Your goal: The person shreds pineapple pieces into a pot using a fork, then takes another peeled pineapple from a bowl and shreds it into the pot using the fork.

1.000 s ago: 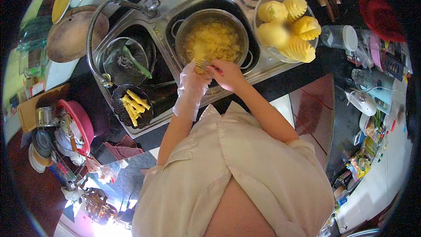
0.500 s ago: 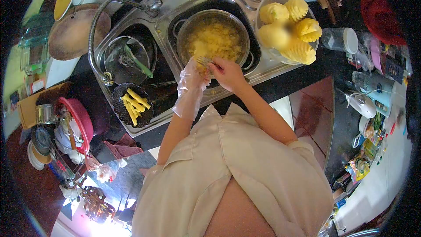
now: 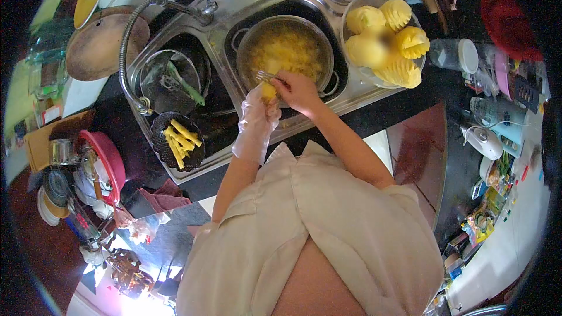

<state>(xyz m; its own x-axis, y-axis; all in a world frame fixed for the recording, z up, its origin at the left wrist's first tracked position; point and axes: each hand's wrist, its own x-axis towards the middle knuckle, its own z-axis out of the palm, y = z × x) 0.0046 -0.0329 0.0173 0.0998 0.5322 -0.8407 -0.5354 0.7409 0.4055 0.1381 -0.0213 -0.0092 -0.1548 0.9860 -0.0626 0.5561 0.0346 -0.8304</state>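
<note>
My left hand (image 3: 256,118), in a clear plastic glove, is closed around a yellow pineapple piece (image 3: 268,92) at the near rim of the metal pot (image 3: 329,47). My right hand (image 3: 301,92) grips a fork (image 3: 264,75), its tines just above that piece. Shredded yellow pineapple flesh (image 3: 290,50) lies in the pot, which sits in the right sink basin. To the right, a clear bowl (image 3: 345,10) holds several peeled pineapples (image 3: 397,13) with grooved sides. Yellow pineapple strips (image 3: 180,140) lie in a black dish (image 3: 195,162) to the left.
A flexible faucet (image 3: 124,52) arches over the left basin, where a strainer (image 3: 153,85) and a green-handled tool (image 3: 190,90) lie. A round wooden board (image 3: 105,47) leans at the far left, above a pink basin (image 3: 117,169) of dishes. A lidded jar (image 3: 448,54) lies at right.
The fork has lifted slightly and moved left, off the pineapple piece. My right hand has shifted with it, and my left hand has turned a little, showing more of the piece.
</note>
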